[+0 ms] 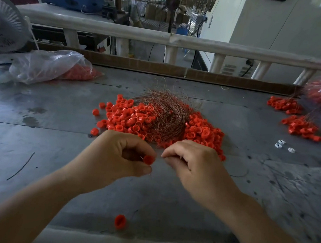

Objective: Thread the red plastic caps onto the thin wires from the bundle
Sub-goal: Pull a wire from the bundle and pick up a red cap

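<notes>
The red cap [148, 159] is pinched between thumb and forefinger of my left grip [116, 156], above the table [34, 147] and on the near side of the pile. The right grip [192, 164] lies directly to its right, nearly touching it. Its fingertips [164, 155] are clenched together, but I cannot tell whether a wire is held. I judge the threading axis to run left to right between the grips. The cap is short, round, glossy plastic. Beyond lies the coppery wire bundle [166, 118] on the loose caps [128, 118]. One stray cap [119, 221] lies near the table's front edge.
</notes>
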